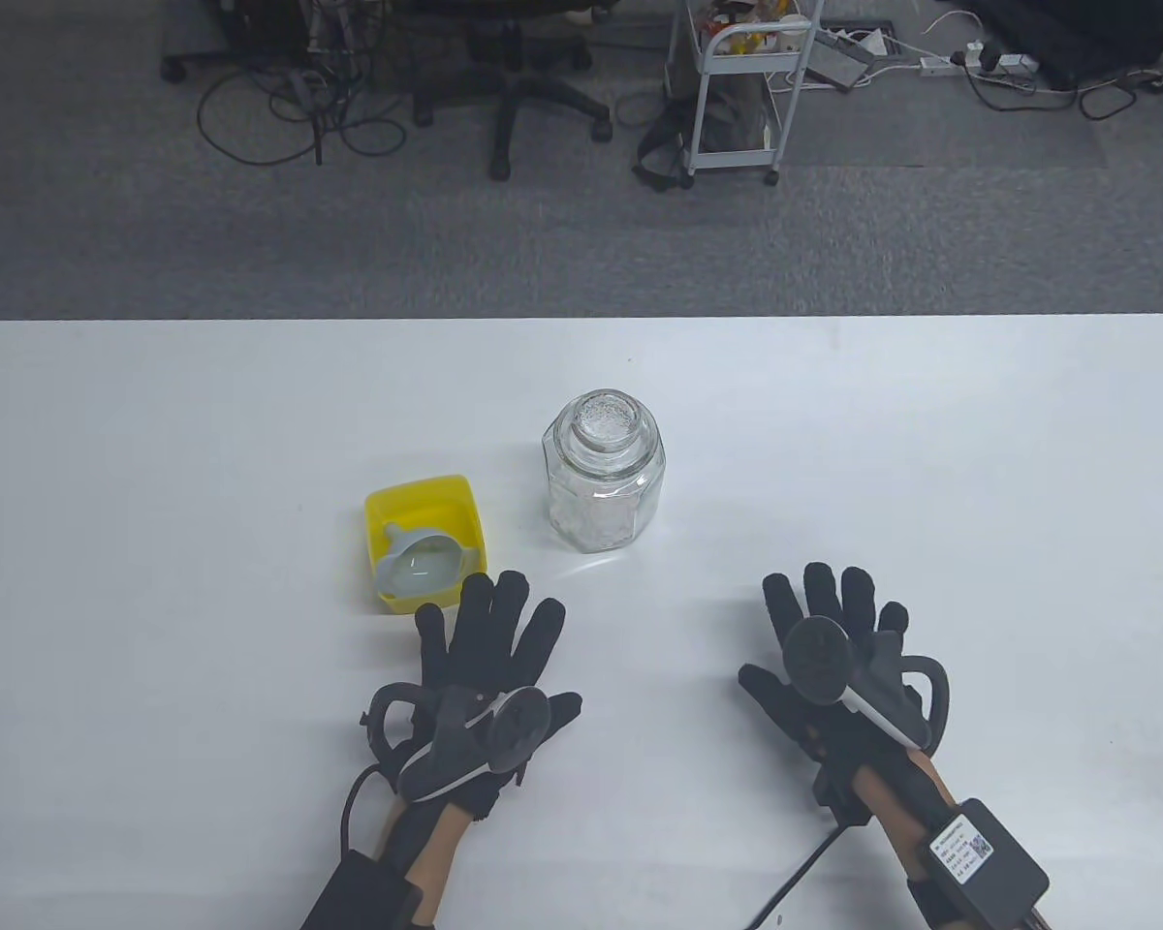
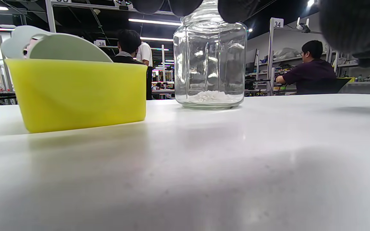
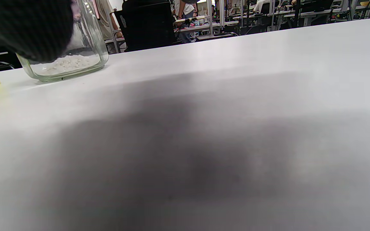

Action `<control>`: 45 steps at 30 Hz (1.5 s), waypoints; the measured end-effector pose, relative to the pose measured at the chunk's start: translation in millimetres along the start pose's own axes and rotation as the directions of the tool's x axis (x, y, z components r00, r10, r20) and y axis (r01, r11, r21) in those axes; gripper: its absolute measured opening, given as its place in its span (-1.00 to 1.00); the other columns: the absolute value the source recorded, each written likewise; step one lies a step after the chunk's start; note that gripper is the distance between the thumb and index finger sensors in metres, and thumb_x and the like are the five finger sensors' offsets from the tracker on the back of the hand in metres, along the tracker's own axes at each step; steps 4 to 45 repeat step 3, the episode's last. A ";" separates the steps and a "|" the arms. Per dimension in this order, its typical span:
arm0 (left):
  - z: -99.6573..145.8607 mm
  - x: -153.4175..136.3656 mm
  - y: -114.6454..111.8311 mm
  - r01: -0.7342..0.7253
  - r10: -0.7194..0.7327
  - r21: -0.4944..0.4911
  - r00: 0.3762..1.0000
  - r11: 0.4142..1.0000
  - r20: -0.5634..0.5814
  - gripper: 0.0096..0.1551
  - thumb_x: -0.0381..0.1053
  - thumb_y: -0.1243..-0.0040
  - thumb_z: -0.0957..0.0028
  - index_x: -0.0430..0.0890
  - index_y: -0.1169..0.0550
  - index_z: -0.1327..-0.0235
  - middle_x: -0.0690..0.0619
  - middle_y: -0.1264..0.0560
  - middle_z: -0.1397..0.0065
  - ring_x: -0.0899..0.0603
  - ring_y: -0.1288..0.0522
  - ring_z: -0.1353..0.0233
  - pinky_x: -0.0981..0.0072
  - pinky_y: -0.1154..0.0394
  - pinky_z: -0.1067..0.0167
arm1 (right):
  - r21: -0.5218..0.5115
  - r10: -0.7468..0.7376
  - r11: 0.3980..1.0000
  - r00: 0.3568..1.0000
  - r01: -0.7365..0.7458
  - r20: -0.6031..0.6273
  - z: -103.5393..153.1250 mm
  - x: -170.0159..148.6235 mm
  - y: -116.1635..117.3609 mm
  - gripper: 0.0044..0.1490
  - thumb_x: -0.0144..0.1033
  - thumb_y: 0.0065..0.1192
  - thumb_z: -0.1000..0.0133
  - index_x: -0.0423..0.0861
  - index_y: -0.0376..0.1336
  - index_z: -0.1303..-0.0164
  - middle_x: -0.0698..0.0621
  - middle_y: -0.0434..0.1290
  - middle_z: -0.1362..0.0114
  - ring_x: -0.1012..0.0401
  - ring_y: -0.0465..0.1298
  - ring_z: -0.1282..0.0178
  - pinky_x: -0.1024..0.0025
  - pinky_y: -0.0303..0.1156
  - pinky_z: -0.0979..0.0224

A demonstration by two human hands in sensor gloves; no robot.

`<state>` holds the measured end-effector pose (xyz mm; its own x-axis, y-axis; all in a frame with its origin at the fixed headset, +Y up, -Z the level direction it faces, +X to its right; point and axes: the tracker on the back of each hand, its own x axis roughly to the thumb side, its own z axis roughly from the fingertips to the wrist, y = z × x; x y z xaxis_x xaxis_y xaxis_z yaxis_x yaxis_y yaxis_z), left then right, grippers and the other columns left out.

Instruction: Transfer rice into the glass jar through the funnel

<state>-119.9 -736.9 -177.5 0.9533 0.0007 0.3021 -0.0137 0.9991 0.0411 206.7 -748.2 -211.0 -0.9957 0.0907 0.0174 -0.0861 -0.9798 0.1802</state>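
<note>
A clear glass jar [image 1: 603, 472] stands upright at the table's middle with a thin layer of white rice [image 2: 212, 96] on its bottom; it also shows in the right wrist view [image 3: 72, 48]. A yellow square tub [image 1: 424, 552] sits left of it, with a pale grey funnel [image 1: 419, 562] lying tilted inside; both show in the left wrist view, the tub [image 2: 79, 93] and the funnel [image 2: 56, 46]. My left hand [image 1: 489, 635] lies flat and open just below the tub, holding nothing. My right hand [image 1: 824, 620] lies flat and open to the jar's lower right, holding nothing.
The white table [image 1: 930, 465] ends at a far edge, with grey carpet, an office chair base [image 1: 514, 97], a white trolley [image 1: 737, 87] and cables beyond it.
</note>
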 end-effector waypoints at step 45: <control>0.2 0.6 0.1 -0.001 0.001 -0.001 1.000 1.000 0.004 0.11 0.63 -0.18 0.02 0.28 -0.04 -0.71 -0.08 0.13 -0.88 -0.38 0.14 -0.80 -0.57 0.06 -0.50 | 0.002 -0.002 1.000 1.000 0.002 -0.004 -0.5 -0.1 0.1 0.16 0.46 0.14 0.12 0.29 -0.32 -0.51 -0.06 -0.27 -0.75 -0.20 -0.30 -0.71 -0.43 -0.24 -0.55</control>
